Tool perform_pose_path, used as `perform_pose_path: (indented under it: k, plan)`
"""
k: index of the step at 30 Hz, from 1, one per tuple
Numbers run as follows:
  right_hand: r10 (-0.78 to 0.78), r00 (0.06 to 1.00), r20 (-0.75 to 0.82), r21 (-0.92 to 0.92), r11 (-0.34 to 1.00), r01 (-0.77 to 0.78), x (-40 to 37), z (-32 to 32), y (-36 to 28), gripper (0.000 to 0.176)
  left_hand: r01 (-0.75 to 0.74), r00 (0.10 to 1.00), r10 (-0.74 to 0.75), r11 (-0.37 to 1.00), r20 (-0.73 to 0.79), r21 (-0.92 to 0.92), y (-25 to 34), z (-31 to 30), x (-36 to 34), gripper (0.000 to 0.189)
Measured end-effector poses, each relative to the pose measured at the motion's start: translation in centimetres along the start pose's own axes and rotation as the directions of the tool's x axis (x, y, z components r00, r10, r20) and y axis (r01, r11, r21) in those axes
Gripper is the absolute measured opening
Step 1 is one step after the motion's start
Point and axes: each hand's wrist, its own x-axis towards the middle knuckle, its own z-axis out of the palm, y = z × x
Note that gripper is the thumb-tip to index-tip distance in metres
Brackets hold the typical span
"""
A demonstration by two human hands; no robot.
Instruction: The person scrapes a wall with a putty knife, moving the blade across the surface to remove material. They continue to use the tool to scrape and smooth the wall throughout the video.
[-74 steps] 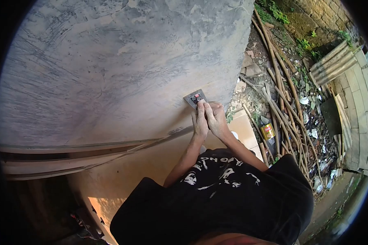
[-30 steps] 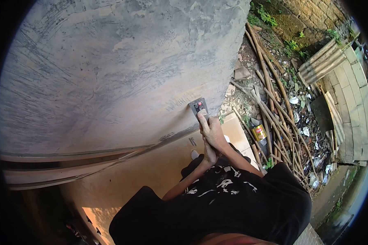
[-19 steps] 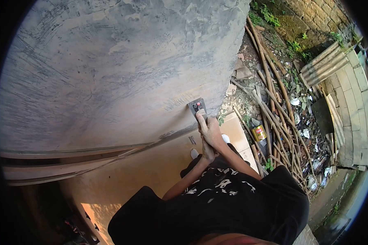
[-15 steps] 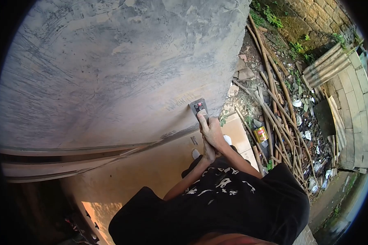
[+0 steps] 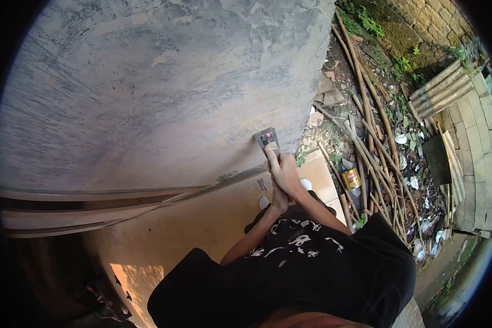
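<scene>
A dark, flat hand tool (image 5: 267, 139) with a small red patch lies against the grey plastered wall (image 5: 164, 98), near the wall's lower right edge. My right hand (image 5: 286, 174) is wrapped round the tool's near end, with a finger stretched along its top. Just below, my left hand (image 5: 279, 198) is closed against the right hand and wrist; whether it also grips the tool's handle is hidden. Both hands look dusty. Scratch marks and a yellowish patch show on the wall beside the tool.
Below is a tan tiled floor (image 5: 186, 229), with my white-tipped feet on it. To the right lie long wooden poles (image 5: 367, 131), rubble, litter and a yellow packet (image 5: 351, 179). Corrugated sheets (image 5: 441, 90) and a block wall stand farther right. A dark gap runs along the wall's lower left.
The view has shifted slightly, so the poles and packet sit a little farther right. The tool and both hands keep nearly the same place and hold.
</scene>
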Motion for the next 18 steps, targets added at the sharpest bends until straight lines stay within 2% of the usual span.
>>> perform_pose_path:
  k: [1, 3, 4, 6, 7, 9, 10, 12, 13, 15, 16, 18]
  plan:
    - [0.007, 1.0, -0.014, 0.009, 1.0, -0.007, -0.1, 0.1, -0.6, 0.052, 0.0, 1.0, 0.0, 1.0, -0.003, 0.006, -0.1, -0.6, 0.5, 0.051]
    - [0.006, 1.0, -0.016, 0.019, 1.0, -0.005, 0.0, 0.4, -1.3, 0.053, -0.157, 0.981, 0.157, 0.988, 0.118, -0.006, -1.0, -1.8, 1.6, 0.058]
    - [-0.022, 0.999, -0.023, 0.049, 0.999, 0.023, 0.0, 0.5, -1.2, 0.053, -0.151, 0.982, 0.151, 0.989, 0.113, -0.01, -1.9, -2.3, 1.4, 0.058]
    - [-0.076, 0.996, -0.039, 0.079, 0.994, 0.079, 0.7, 0.6, -0.6, 0.053, -0.084, 0.992, 0.067, 0.983, 0.105, 0.166, -2.2, -2.6, 2.1, 0.063]
    - [-0.031, 0.998, -0.053, 0.082, 0.996, 0.035, 0.5, 0.3, 0.5, 0.052, -0.089, 0.991, 0.07, 0.981, 0.115, 0.17, -1.1, -1.5, 1.7, 0.063]
    - [0.026, 0.997, -0.068, 0.088, 0.996, -0.02, 0.0, 0.3, 1.0, 0.052, -0.053, 0.999, 0.053, 0.998, -0.004, -0.016, 0.3, 0.5, -0.2, 0.051]
    - [0.023, 0.998, -0.055, 0.096, 0.995, -0.017, 0.2, 0.2, -0.1, 0.051, -0.055, 0.998, 0.055, 0.998, 0.003, -0.011, 0.5, -0.1, 0.6, 0.051]
    - [0.047, 0.998, -0.041, 0.099, 0.994, -0.042, -0.3, -0.1, -1.1, 0.05, 0.073, 0.983, -0.059, 0.994, 0.175, -0.075, 0.6, -1.6, 1.0, 0.053]
    - [0.037, 0.999, -0.036, 0.07, 0.997, -0.034, -0.3, -0.2, -1.5, 0.05, 0.08, 0.983, -0.065, 0.994, 0.173, -0.079, 0.1, -1.5, 0.5, 0.053]
    - [-0.003, 0.999, -0.048, 0.043, 0.999, 0.006, 0.7, -0.3, -1.4, 0.05, 0.017, 0.997, -0.024, 0.996, 0.078, 0.088, 0.3, -0.5, 0.8, 0.056]
    - [0.017, 0.998, -0.053, 0.045, 0.999, -0.015, 0.4, -0.3, -0.2, 0.052, 0.092, 0.996, -0.091, 0.994, 0.012, -0.054, 0.3, 0.3, 0.3, 0.059]
    - [0.039, 0.998, -0.049, 0.033, 0.999, -0.037, 0.1, -0.5, 0.6, 0.053, 0.14, 0.99, -0.139, 0.99, 0.021, -0.032, 1.0, 0.8, -0.4, 0.062]
